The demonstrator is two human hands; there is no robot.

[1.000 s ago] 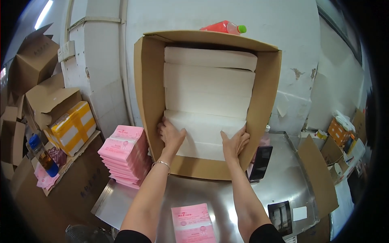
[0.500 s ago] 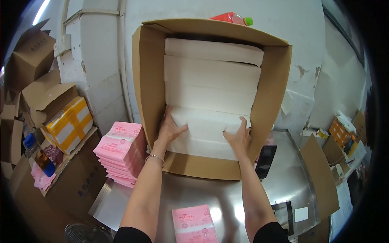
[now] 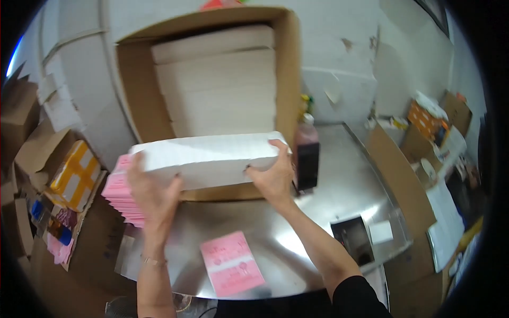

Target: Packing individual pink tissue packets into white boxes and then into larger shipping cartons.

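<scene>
Holding one white block with your two hands, before the big box

You hold the long white block (image 3: 212, 161) by its two ends; your left hand (image 3: 155, 199) is around the left end, with the thumb on the side facing you, though blur makes its fingers not clear; your right hand (image 3: 271, 177) grips near the right end, the index finger at the upper edge and the thumb pressed on the near side. The block lies nearly level, its right end a little higher; it is in front of the lower part of the open cardboard box (image 3: 289, 74), and its left end reaches past the left wall of this box; whether it touches the lower rim, I cannot tell.

Inside the box, more white blocks (image 3: 220, 87) lie in rows above the one you hold; the opening of the box is turned toward you. On the metal table (image 3: 342, 164), at the left of the box, there is a pile of pink packets (image 3: 124, 196); one more pink packet (image 3: 232, 263) lies flat and turned slightly, between your forearms; at the right of the box a dark phone (image 3: 308, 166) stands upright, just before a bottle with pink content (image 3: 306, 132); farther right, a white square (image 3: 380, 232) lies near the table edge.
</scene>
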